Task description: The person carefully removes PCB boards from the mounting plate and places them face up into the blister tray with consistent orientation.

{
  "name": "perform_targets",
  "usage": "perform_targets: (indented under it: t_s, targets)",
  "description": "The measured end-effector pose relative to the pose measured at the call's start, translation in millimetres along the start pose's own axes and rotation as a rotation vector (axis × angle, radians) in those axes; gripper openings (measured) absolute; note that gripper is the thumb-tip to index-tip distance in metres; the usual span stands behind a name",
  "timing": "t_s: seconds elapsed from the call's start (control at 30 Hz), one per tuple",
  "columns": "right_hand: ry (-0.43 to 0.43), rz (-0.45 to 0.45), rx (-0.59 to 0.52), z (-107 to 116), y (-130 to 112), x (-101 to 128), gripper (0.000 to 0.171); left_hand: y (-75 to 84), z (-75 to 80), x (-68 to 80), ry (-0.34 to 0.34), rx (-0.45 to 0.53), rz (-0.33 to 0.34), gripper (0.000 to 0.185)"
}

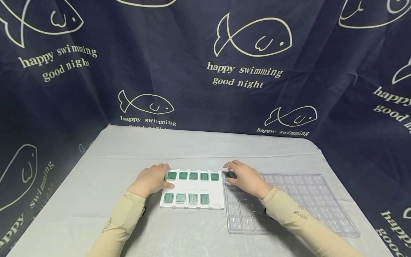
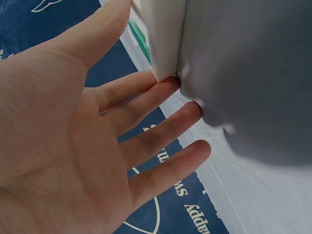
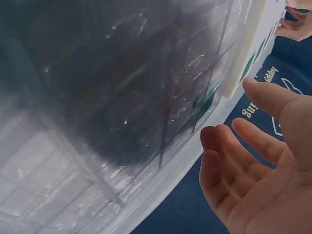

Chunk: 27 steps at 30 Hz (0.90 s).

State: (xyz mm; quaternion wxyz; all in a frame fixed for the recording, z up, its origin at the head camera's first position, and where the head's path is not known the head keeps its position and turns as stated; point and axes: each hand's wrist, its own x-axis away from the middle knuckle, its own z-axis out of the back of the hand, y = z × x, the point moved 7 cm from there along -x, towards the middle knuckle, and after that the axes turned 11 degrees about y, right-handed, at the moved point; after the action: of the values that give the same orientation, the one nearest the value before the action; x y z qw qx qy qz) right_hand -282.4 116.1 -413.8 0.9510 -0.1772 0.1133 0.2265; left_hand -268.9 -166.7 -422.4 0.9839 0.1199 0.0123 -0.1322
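Observation:
A white slotted holder (image 1: 189, 186) lies on the table with small green circuit boards (image 1: 193, 176) in a far row and a near row, several in each. Its near right slot shows bare white. My left hand (image 1: 151, 179) rests at the holder's left end, thumb over the top and straight fingertips against the edge in the left wrist view. To the right, a clear plastic compartment tray (image 1: 306, 185) sits beside the holder. Over its far left corner is my right hand (image 1: 247, 180), thumb and fingers apart and nothing between them. A green board (image 3: 204, 106) lies in the corner compartment close by.
The clear tray has many small compartments and reaches toward the right table edge. A white cloth covers the table (image 1: 96, 185). Behind and at both sides hangs a dark blue curtain (image 1: 192, 71) with fish outlines and lettering.

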Motion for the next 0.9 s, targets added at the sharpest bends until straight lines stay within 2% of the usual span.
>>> perform_targets:
  t_s: [0.47,0.9]
  targets:
    - [-0.027,0.036,0.019,-6.1,-19.0,-7.4,0.04,1.5,0.0,0.3,0.011,-0.009,-0.011,0.072]
    - [-0.088,0.01,0.02,-19.7,-33.9,-13.7,0.039,2.0,0.2,1.1,0.011,-0.007,-0.011,0.073]
